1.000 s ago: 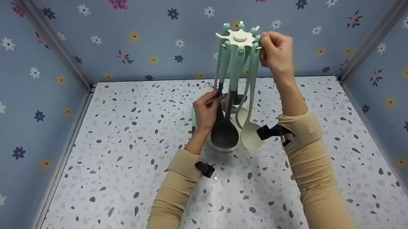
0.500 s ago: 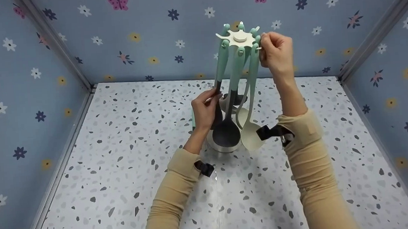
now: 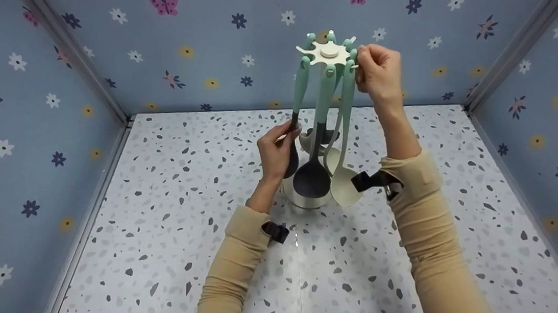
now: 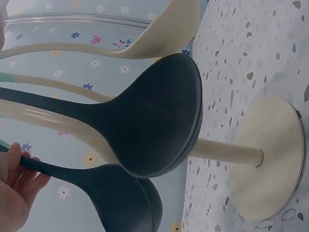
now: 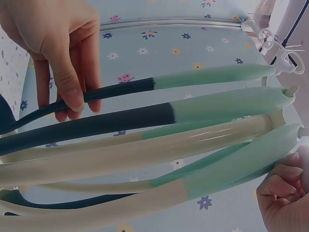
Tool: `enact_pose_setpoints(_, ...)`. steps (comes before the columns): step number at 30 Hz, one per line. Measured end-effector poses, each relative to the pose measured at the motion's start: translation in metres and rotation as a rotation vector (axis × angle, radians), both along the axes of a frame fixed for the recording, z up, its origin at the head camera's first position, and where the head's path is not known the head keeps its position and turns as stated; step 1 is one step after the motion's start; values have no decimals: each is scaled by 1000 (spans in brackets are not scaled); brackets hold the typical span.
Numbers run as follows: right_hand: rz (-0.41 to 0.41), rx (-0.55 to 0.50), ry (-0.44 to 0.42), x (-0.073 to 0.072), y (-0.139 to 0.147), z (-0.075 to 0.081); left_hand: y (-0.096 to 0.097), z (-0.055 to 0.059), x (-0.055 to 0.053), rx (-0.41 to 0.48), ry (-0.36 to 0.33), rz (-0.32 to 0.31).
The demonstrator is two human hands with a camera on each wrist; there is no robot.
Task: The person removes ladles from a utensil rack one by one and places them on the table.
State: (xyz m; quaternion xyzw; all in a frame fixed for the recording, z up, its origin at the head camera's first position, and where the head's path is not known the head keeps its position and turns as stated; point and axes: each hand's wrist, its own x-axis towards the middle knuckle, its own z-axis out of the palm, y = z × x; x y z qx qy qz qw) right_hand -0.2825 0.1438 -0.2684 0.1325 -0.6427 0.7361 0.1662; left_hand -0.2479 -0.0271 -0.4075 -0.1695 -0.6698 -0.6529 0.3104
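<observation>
My left hand (image 3: 275, 152) pinches the dark shaft of a ladle (image 4: 123, 198) with a mint handle (image 5: 212, 77). The ladle slants left of a white rotating utensil rack (image 3: 329, 52). Whether its handle end still sits on the hook, I cannot tell. At the rack's right edge my right hand (image 3: 381, 68) has curled fingers and grips near a hook; handles partly hide its fingertips. A second dark ladle (image 3: 311, 179) and a cream spoon (image 3: 344, 189) hang at the front. The rack's round base (image 4: 270, 159) stands on the table.
More mint-handled utensils hang at the back, among them a cream one (image 3: 332, 158). The speckled table (image 3: 175, 222) meets blue flowered walls (image 3: 269, 10) on the far side and both sides.
My left hand has moved slightly left with the ladle, whose lower end swings away from the rack. The front dark ladle has shifted slightly right. My right hand has stayed in place.
</observation>
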Motion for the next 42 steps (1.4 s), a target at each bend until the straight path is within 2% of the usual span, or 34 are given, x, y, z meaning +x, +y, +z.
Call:
enact_pose_setpoints(7, -4, 26, 18, 1, 1, -1, -9, -20, -13, -19, -13, 23)
enact_pose_setpoints(12, 10, -18, -23, 1, 1, 0, -17, -23, -11, -44, -8, 67)
enact_pose_setpoints(16, 6, -21, -28, 1, 2, 0, -25, -27, -9, -60, -31, 100)
enact_pose_setpoints(22, -3, -7, -17, 1, 2, 1, -42, -36, -5, -63, -68, 114)
enact_pose_setpoints(30, -4, -12, -27, 0, 2, 1, -59, -45, -1, -113, -174, 179)
enact_pose_setpoints(42, -7, 23, 17, -1, 1, -1, -88, -61, 1, -262, -419, 286)
